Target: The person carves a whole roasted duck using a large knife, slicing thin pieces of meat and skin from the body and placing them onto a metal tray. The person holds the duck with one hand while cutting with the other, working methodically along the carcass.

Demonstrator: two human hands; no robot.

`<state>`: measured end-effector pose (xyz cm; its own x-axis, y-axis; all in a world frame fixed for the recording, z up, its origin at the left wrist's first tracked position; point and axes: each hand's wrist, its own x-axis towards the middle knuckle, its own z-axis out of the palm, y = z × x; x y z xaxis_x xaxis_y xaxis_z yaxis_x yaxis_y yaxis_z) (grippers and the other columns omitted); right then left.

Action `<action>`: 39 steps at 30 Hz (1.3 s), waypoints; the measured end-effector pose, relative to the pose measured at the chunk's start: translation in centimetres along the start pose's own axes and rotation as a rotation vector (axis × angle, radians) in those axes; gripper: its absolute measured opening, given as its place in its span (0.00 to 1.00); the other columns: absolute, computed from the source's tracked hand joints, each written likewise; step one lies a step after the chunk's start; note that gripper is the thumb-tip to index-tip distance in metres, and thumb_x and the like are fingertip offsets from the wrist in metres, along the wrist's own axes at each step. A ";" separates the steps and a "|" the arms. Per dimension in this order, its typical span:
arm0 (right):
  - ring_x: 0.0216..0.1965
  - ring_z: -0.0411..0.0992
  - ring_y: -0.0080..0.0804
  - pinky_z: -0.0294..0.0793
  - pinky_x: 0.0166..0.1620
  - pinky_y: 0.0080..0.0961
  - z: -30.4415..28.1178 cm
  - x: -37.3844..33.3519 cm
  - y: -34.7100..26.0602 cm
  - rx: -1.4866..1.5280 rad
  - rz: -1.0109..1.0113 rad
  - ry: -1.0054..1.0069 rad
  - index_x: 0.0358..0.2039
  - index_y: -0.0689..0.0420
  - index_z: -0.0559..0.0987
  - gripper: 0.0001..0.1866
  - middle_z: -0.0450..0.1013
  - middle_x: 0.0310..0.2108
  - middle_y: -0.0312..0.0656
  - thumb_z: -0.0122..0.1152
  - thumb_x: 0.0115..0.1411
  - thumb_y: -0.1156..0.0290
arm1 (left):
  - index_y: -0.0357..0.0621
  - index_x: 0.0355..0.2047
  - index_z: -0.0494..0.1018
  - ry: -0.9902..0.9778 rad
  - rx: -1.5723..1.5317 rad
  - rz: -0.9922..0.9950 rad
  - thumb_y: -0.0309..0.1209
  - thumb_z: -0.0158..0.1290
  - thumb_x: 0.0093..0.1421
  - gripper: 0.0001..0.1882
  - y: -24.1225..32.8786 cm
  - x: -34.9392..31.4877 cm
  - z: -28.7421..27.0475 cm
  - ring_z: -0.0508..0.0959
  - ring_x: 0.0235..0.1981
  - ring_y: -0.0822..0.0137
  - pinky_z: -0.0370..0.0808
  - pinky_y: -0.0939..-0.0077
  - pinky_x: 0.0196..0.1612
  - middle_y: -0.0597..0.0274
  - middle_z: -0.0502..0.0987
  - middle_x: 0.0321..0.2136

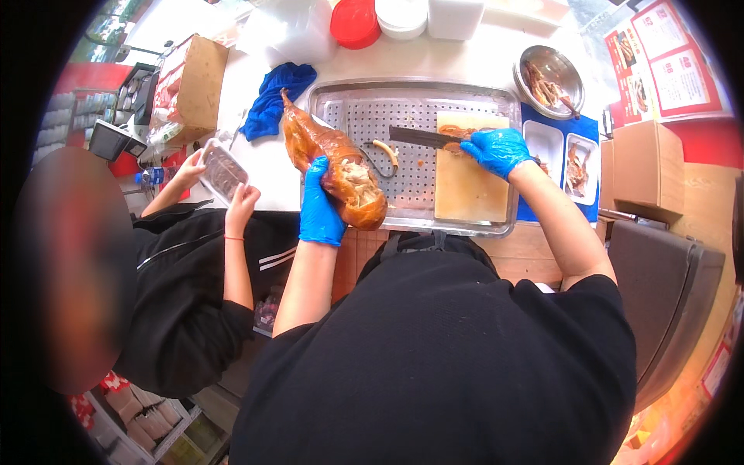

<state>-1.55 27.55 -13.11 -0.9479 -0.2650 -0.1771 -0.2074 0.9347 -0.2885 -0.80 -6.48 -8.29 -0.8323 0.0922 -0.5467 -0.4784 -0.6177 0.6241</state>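
A perforated metal tray (411,186) fills the centre of my remote view; a roast bird (325,146) hides part of its left rim, slanting diagonally, narrow end upper left, broad, torn end lower right. Right of it lies a cutting board (470,194). The gloved left hand (320,211) clasps the bird; the gloved right hand (500,153) grips a knife (415,136) over the board, blade leftward. A pale curved piece (387,151) lies between.

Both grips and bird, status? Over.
Left grip holding roast bird at tray's left side. Right grip on knife, blade over tray. Pale curved piece lies between bird and cutting board.
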 end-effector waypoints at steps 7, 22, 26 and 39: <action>0.30 0.77 0.43 0.75 0.35 0.40 0.7 0.0 -1.5 -0.052 0.034 0.092 0.28 0.46 0.84 0.21 0.78 0.27 0.44 0.54 0.58 0.44 | 0.45 0.60 0.61 -0.025 -0.034 -0.055 0.41 0.57 0.59 0.32 -0.4 -1.0 0.9 0.75 0.52 0.54 0.73 0.55 0.56 0.53 0.72 0.52; 0.23 0.74 0.47 0.71 0.26 0.39 -4.1 -0.7 -3.5 0.088 0.069 0.435 0.21 0.52 0.79 0.24 0.74 0.21 0.47 0.56 0.59 0.44 | 0.44 0.61 0.60 -0.197 -0.054 -0.177 0.44 0.54 0.60 0.33 0.3 -3.3 4.5 0.74 0.54 0.54 0.71 0.53 0.58 0.52 0.71 0.54; 0.19 0.73 0.43 0.71 0.23 0.33 -10.6 -0.7 -10.2 0.287 -0.275 0.656 0.20 0.51 0.77 0.19 0.73 0.18 0.45 0.59 0.61 0.52 | 0.45 0.61 0.60 -0.280 -0.054 -0.180 0.47 0.53 0.61 0.32 0.3 -4.3 6.1 0.74 0.53 0.55 0.72 0.54 0.57 0.52 0.72 0.54; 0.17 0.72 0.40 0.70 0.22 0.29 -12.9 -1.1 -13.3 0.163 -0.492 0.685 0.21 0.53 0.76 0.16 0.71 0.17 0.43 0.60 0.62 0.57 | 0.48 0.63 0.58 -0.361 0.095 -0.181 0.59 0.45 0.62 0.38 0.6 -7.3 8.5 0.71 0.57 0.52 0.73 0.54 0.57 0.49 0.67 0.58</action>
<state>-0.84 18.50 3.11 -0.7073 -0.3808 0.5956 -0.6454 0.6915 -0.3243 2.56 -0.89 0.82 -0.7693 0.4707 -0.4320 -0.6355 -0.4936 0.5937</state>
